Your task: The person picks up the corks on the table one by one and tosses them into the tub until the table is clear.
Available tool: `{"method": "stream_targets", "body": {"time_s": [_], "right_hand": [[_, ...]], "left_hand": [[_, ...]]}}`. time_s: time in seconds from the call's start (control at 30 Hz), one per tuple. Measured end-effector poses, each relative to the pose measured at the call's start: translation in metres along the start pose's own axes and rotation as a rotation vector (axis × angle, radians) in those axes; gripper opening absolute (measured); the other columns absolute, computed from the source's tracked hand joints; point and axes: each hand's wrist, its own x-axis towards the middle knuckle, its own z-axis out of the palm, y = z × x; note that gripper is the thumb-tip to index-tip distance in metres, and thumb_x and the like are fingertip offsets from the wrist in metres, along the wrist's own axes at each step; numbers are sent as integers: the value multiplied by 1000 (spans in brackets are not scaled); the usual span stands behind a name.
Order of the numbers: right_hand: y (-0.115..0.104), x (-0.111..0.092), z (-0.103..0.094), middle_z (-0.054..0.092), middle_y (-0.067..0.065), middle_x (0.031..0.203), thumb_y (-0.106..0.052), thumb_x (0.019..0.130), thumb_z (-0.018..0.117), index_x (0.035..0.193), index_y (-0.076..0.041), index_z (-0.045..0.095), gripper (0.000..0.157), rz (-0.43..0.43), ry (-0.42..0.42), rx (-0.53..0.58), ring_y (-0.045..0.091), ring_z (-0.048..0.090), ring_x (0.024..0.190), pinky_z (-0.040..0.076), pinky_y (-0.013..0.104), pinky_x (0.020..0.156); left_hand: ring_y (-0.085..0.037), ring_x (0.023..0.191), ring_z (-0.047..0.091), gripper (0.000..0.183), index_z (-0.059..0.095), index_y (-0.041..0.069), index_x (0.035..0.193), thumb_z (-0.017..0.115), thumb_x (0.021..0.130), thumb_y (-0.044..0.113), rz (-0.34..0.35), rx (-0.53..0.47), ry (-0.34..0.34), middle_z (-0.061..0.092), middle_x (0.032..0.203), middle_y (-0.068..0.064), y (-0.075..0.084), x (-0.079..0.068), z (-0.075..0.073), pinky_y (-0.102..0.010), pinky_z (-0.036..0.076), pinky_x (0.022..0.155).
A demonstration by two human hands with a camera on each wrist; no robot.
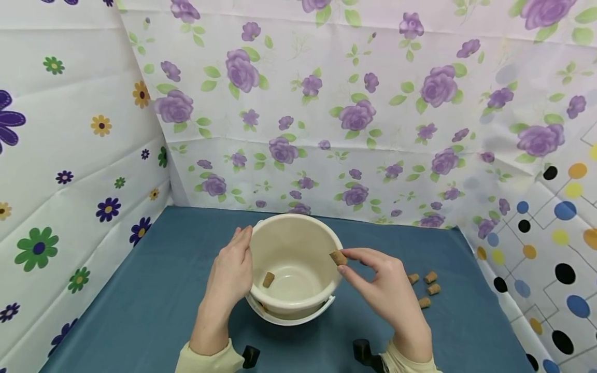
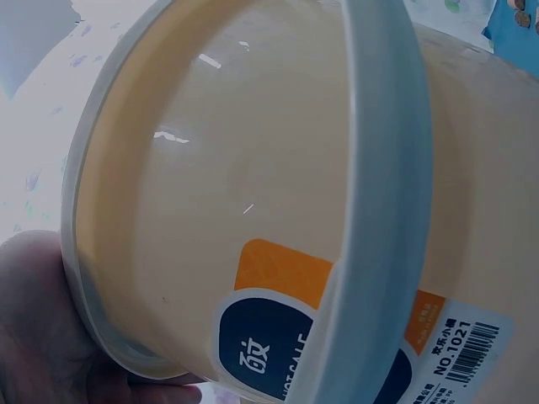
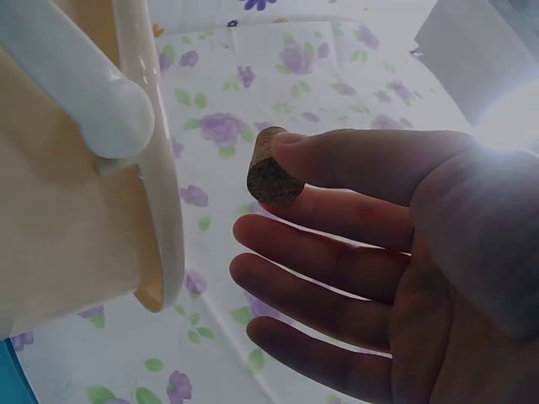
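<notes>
A cream plastic bucket stands mid-table with its mouth tipped toward me, and one cork lies inside at its lower left. My left hand holds the bucket at the left of its rim; part of the grip is hidden behind the bucket. Between thumb and index finger, my right hand pinches another cork beside the right rim. The other fingers of that hand are extended. Down in front hangs the bucket's white handle.
Several corks lie on the blue cloth to the right of my right hand. Flowered sheets form the back and left walls, and a dotted sheet hangs at right. A barcode label shows on the bucket's outside.
</notes>
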Motion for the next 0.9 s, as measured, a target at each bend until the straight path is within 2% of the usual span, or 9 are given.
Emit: {"method": "stream_targets", "body": {"time_s": [0.47,0.7,0.9], "right_hand": [[-3,0,7,77,-6,123,-25,96,84,124,-20,81,29,-28,1,13,16,74,111,65,44,86],[-3,1,11,77,-7,122,-25,96,85,124,-20,81,29,-41,-4,20,15,74,111,65,45,86],[-2,2,12,77,-6,122,-28,97,83,125,-21,81,29,-56,-8,15,15,74,109,65,41,82]], "left_hand": [[-31,161,26,50,38,3,165,34,118,17,-20,13,-15,39,169,-13,2,-1,-1,-58,26,127],[-33,160,28,50,38,2,165,33,117,16,5,22,-5,40,168,-14,2,-1,-1,-59,27,126],[-34,159,28,50,39,2,165,34,117,16,6,20,8,41,168,-14,2,-1,0,-60,28,126]]}}
